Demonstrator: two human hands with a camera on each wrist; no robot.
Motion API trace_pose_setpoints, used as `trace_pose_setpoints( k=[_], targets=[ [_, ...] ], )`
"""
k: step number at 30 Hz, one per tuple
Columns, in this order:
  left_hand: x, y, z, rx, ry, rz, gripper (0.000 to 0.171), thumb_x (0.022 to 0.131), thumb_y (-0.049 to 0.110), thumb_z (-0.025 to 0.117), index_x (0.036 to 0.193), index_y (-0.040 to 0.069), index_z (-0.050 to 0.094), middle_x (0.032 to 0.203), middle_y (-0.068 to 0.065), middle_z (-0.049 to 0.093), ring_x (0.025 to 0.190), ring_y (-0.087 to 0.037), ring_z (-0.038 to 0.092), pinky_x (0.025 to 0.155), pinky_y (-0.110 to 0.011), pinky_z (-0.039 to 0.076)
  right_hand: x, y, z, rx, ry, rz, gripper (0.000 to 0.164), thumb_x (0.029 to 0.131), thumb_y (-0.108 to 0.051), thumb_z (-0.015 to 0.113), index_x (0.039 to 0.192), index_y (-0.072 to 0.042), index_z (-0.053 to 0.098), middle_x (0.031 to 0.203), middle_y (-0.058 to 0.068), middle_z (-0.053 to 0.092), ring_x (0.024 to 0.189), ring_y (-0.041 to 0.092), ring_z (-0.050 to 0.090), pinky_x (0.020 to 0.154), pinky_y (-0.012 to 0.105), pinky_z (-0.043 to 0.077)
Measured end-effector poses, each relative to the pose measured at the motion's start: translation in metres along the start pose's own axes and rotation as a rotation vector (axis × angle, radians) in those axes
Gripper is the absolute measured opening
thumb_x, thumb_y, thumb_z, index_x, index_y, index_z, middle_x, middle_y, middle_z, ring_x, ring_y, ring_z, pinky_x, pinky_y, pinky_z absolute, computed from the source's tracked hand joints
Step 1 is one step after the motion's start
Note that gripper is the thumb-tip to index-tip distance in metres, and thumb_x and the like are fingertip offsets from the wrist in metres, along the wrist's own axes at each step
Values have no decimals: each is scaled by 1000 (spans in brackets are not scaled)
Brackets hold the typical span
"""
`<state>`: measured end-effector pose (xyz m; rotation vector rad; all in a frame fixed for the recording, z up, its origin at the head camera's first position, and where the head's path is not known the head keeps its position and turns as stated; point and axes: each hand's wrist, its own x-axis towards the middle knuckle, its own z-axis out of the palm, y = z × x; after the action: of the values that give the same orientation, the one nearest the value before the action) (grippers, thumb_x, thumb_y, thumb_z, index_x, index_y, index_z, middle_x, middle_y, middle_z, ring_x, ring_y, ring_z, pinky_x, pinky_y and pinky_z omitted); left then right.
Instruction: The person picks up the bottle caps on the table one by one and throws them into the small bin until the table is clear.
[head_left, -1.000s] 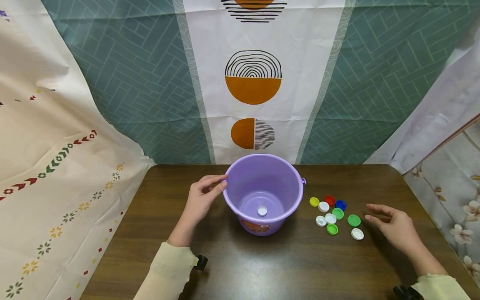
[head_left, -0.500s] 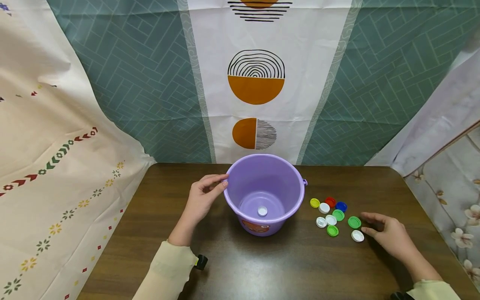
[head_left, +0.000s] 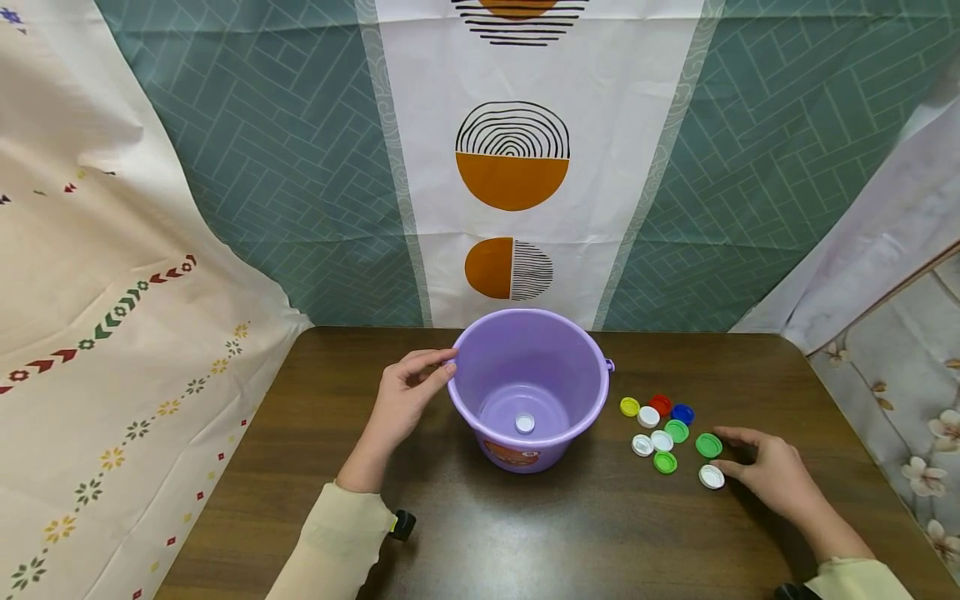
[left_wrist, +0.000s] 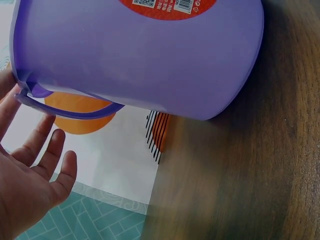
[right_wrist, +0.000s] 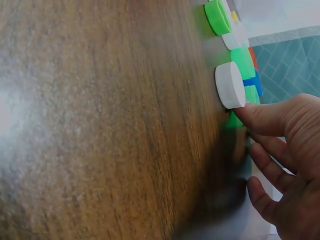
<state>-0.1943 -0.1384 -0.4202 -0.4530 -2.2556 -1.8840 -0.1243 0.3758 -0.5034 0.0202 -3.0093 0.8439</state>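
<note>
A purple plastic bucket [head_left: 531, 354] stands tilted toward me in the head view, with one white bottle cap [head_left: 524, 423] on its floor. My left hand [head_left: 405, 396] pinches its left rim beside the handle joint; in the left wrist view the other fingers [left_wrist: 49, 155] spread loosely below. At the right, my right hand [head_left: 776, 477] reaches low over the table. Its thumb touches the edge of a white bottle cap [right_wrist: 230, 85]. The forefinger extends near the far side of a green cap [head_left: 708, 445], and nothing is gripped.
Between bucket and right hand lie several loose caps: yellow [head_left: 629, 407], red [head_left: 661, 405], blue [head_left: 682, 414], more green [head_left: 665, 462] and white [head_left: 642, 445] ones. The brown table [head_left: 585, 533] ends at hanging cloths [head_left: 315, 208] behind and on both sides.
My right hand has moved left to the caps, and its thumb has nudged the nearest white cap slightly left. The left hand and the bucket keep their places.
</note>
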Motion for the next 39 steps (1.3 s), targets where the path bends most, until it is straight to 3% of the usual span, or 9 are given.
trace_pose_setpoints(
  k=[2, 9, 23, 33, 39],
  targets=[
    [-1, 7, 0, -4, -3, -3, 26, 86, 18, 68, 110, 8, 70, 109, -10, 65, 96, -12, 57, 68, -19, 48, 1, -2, 1, 5, -10, 16, 64, 71, -43, 78, 122, -8, 61, 121, 23, 61, 113, 47, 50, 83, 58, 43],
    [-4, 27, 2, 6, -8, -13, 27, 87, 12, 66, 111, -1, 67, 110, -18, 64, 93, -8, 56, 67, -17, 46, 6, -4, 3, -9, 15, -20, 64, 71, -49, 76, 118, -7, 63, 121, 21, 61, 114, 45, 50, 85, 59, 41],
    [-4, 26, 2, 4, -10, -18, 27, 87, 11, 66, 111, -1, 67, 110, -18, 63, 88, -8, 55, 63, -17, 45, 10, -4, 5, -10, 16, -28, 61, 73, -49, 75, 113, -4, 66, 123, 21, 58, 117, 46, 46, 87, 63, 37],
    [-4, 28, 2, -9, -14, -17, 27, 87, 10, 66, 111, -3, 66, 111, -20, 63, 95, -9, 57, 69, -19, 49, 11, -6, 0, -22, 23, 39, 64, 74, -59, 68, 113, -9, 65, 118, 21, 62, 113, 46, 50, 83, 60, 42],
    [-4, 29, 2, 0, -13, -22, 28, 87, 11, 66, 111, -2, 67, 111, -20, 63, 94, -9, 56, 70, -20, 49, 12, -12, -8, -1, 60, 43, 60, 75, -56, 70, 111, -9, 65, 109, 21, 67, 104, 44, 58, 76, 56, 47]
  ],
)
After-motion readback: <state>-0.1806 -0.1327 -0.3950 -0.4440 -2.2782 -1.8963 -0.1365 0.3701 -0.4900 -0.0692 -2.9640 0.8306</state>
